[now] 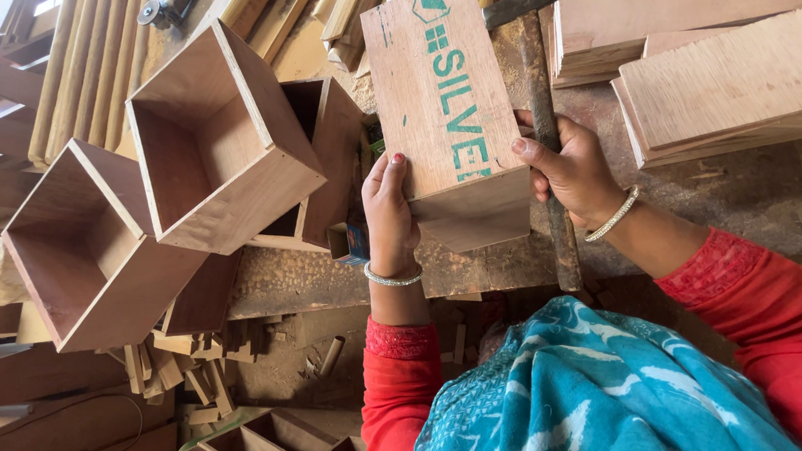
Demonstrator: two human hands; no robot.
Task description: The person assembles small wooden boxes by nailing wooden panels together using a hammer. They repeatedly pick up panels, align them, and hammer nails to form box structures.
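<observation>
Gripping a plywood box (pixel 451 119) from both sides, we hold it over the workbench (pixel 344 282) at the middle of the scene. Our left hand (pixel 389 218) lies flat against the box's left face, fingers pressed together and pointing away from us, the thumb resting on the top panel. Our right hand (pixel 573 170) is curled round the right edge, thumb on top, the other fingers hidden behind the wood. The box's top panel carries green printing, and its plain near face is turned towards us. A dark metal bar (pixel 548 160) runs under the right hand, along the bench.

Just left of the left hand sits a small open carton (pixel 348 243). Farther left, three open wooden boxes lean on one another: a dark one (pixel 318 154) nearest, a large one (pixel 220 141) in front of it, and another (pixel 80 248) at the far left. Loose offcuts (pixel 183 369) lie on the floor below them. Stacked plywood sheets (pixel 723 86) rest at the far right, and rounded wooden slats (pixel 83 63) at the far left.
</observation>
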